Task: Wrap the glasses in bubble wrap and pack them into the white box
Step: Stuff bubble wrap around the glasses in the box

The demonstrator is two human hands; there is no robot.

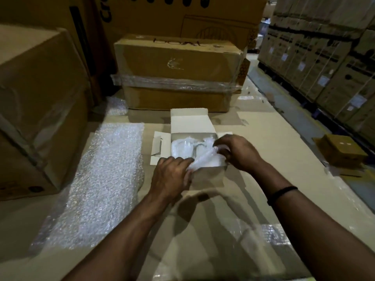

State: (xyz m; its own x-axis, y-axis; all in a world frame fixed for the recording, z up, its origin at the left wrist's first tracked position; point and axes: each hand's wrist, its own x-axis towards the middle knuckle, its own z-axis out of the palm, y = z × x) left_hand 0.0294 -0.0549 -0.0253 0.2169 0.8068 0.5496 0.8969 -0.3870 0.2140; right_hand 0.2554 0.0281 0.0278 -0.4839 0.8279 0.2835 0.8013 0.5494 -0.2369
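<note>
- The white box (209, 176) sits open on the cardboard-covered table (203, 230), its lid flap standing up at the back.
- Both hands grasp one wrapped bundle (205, 160) lying aslant over the box's right half. The left hand (172, 175) pinches its near end and the right hand (233, 151) curls over its far end.
- Another wrapped glass (182, 148) lies inside, on the left.
- The hands and bundle hide most of the box's right side.
- A long bubble wrap sheet (97, 179) lies flat to the left, near the box.
- A taped brown carton (178, 74) stands just behind and a large carton (36, 108) on the left.
- A small brown box (343, 153) sits well apart on the right.
- A black wristband (282, 194) circles the right wrist.
</note>
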